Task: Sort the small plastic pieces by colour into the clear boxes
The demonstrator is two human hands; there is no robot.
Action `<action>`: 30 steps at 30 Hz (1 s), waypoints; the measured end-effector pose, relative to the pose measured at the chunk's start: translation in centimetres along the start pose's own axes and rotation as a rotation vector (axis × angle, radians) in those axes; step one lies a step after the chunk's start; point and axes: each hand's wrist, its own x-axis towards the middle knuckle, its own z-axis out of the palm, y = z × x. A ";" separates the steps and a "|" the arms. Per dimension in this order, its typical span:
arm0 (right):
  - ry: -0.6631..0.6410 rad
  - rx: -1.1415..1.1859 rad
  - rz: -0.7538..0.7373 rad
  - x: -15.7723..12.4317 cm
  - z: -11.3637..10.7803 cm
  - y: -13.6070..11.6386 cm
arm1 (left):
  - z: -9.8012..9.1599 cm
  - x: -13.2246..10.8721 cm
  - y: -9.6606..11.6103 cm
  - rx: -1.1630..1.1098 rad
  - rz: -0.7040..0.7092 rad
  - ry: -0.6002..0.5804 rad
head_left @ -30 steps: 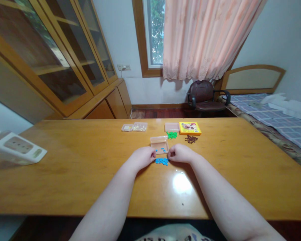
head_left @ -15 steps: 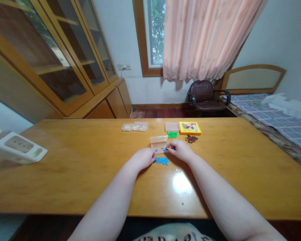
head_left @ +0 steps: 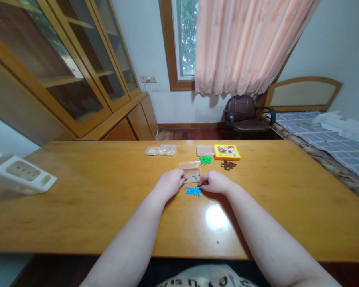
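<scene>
A clear open plastic box [head_left: 190,165] lies on the table with a few blue pieces inside. Just in front of it is a pile of blue pieces [head_left: 193,191]. My left hand [head_left: 172,181] is at the box's left front corner, its fingers pinched at a small blue piece. At the right end of the blue pile, my right hand [head_left: 214,182] has its fingertips pressed together; what they hold, if anything, is too small to make out. Behind the box lies a green pile [head_left: 205,160], and a brown pile [head_left: 228,165] sits to its right.
A yellow box [head_left: 227,152] and a clear lid or tray [head_left: 205,150] stand at the table's far side. Two small clear containers [head_left: 167,150] with pale pieces are left of them. A white plastic object [head_left: 30,175] is at the far left of the table [head_left: 92,207].
My right hand has come down from the box's right side to the blue pile. My left hand has moved slightly up, from beside the pile to the box's left corner.
</scene>
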 end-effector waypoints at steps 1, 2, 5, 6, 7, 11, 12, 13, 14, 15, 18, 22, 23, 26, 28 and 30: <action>0.003 -0.018 -0.002 0.0 0.0 -0.1 | -0.1 0.0 0.1 -0.002 -0.006 0.000; 0.005 -0.035 -0.006 0.1 0.0 -0.1 | -0.1 -0.1 0.1 -0.005 -0.002 -0.004; 0.016 -0.076 -0.023 0.1 0.0 -0.2 | 0.0 -0.3 0.2 -0.009 0.068 -0.046; 0.022 -0.089 -0.030 0.1 0.0 -0.3 | 0.1 -0.3 0.3 -0.010 0.094 -0.068; 0.029 -0.102 -0.036 0.1 0.1 -0.3 | 0.2 -0.4 0.3 -0.010 0.113 -0.092; 0.043 -0.118 -0.050 0.2 0.2 -0.2 | 0.6 -0.4 0.3 -0.001 0.113 -0.171; 0.047 -0.106 -0.054 0.2 0.2 -0.1 | 0.7 -0.4 0.4 0.003 0.104 -0.177; 0.059 -0.092 -0.057 0.3 0.3 0.0 | 0.7 -0.4 0.4 0.007 0.094 -0.178; 0.081 -0.077 -0.056 0.4 0.4 0.1 | 0.7 -0.4 0.4 0.010 0.084 -0.178; 0.118 -0.065 -0.049 0.4 0.4 0.3 | 0.7 -0.4 0.5 0.012 0.075 -0.181; 0.270 -0.025 -0.003 0.7 0.6 0.5 | 0.8 -0.4 0.5 0.017 0.063 -0.189; 0.414 0.070 0.074 0.8 0.3 0.7 | 1.0 -0.4 0.3 0.023 0.079 -0.191; 0.455 0.089 0.096 0.8 0.1 0.8 | 1.1 -0.4 0.3 0.020 0.084 -0.188; 0.547 0.101 0.145 0.5 -0.9 1.6 | 1.1 -0.4 0.1 0.005 0.101 -0.171; 0.518 0.065 0.186 0.2 -1.6 2.4 | 0.9 -0.3 -0.1 0.009 0.118 -0.154; 0.400 0.025 0.217 -0.1 -2.1 3.1 | 0.6 -0.3 -0.1 0.023 0.125 -0.126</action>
